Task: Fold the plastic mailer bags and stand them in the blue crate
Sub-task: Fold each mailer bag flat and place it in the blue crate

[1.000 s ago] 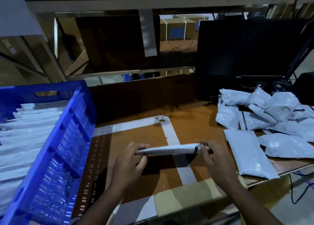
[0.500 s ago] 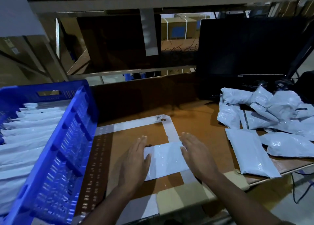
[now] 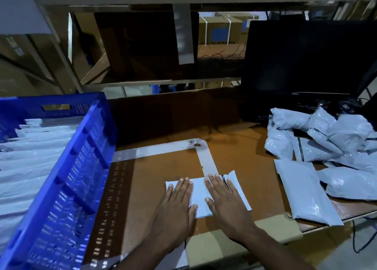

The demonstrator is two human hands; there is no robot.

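Observation:
A white plastic mailer bag (image 3: 201, 196) lies flat on the brown table near its front edge. My left hand (image 3: 177, 206) presses on its left half with straight fingers. My right hand (image 3: 224, 202) presses flat on its right half, and the bag's flap end sticks out past my right fingers. The blue crate (image 3: 81, 167) stands at the left, holding several folded white bags upright in a row. A loose pile of mailer bags (image 3: 326, 139) lies at the right.
A flat mailer bag (image 3: 304, 190) lies at the table's right front edge. A black monitor (image 3: 306, 61) stands at the back right. White tape strips (image 3: 206, 157) mark the table top. Shelving and cardboard boxes fill the background.
A second ago both hands held the bag on edge above the table. It was then laid flat, and both palms now press on it, a little nearer to me.

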